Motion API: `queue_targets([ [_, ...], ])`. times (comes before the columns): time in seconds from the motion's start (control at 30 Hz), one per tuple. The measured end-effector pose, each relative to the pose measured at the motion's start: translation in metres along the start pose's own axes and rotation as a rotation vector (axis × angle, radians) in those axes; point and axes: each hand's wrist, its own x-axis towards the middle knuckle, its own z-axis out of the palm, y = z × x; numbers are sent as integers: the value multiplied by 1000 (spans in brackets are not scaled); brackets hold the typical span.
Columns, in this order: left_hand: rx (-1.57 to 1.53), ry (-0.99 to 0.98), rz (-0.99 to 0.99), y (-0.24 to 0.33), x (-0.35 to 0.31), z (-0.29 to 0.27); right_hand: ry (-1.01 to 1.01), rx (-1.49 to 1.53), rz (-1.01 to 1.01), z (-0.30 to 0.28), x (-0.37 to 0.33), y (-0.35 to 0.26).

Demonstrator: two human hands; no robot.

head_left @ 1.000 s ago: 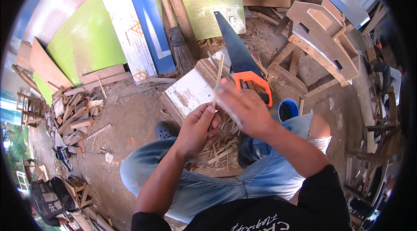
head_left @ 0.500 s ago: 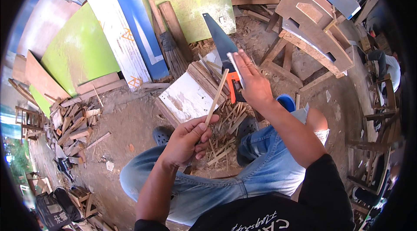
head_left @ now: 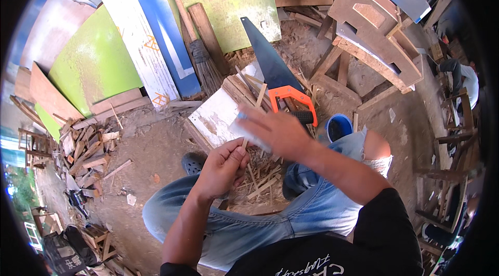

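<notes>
My left hand (head_left: 223, 168) pinches the lower end of a thin wooden stick (head_left: 261, 93), which points up and away from me. My right hand (head_left: 289, 135), smeared by motion, has a pale folded sheet (head_left: 253, 138), perhaps sandpaper, under its fingers. It lies across the stick's middle, just above my left fingers. Beyond the right hand, a handsaw (head_left: 271, 63) with an orange and black handle rests against the wood. A white-faced wooden block (head_left: 210, 119) sits in front of my feet, partly covered by my hands.
Thin wood offcuts (head_left: 266, 182) litter the ground between my feet. By my right knee stands a blue container (head_left: 338, 117). A heap of wood scraps (head_left: 86, 159) lies at left. Boards and a broom (head_left: 205, 63) lean at the back; a wooden frame (head_left: 364, 32) stands at back right.
My right hand has swept left and toward me with the pale sheet, from beside the stick's tip down to its middle. The saw handle and blue container are now uncovered.
</notes>
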Motion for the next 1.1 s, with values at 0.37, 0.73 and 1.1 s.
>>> queue_targets([
  [0.37,104,-19,-14,5,-2,-4,73,-142,304,13,-6,14],
  [0.73,-4,-27,2,9,-3,-9,-47,85,0,4,-2,7],
  [1.1,92,-45,-11,6,-3,-10,101,-33,314,14,-3,5],
])
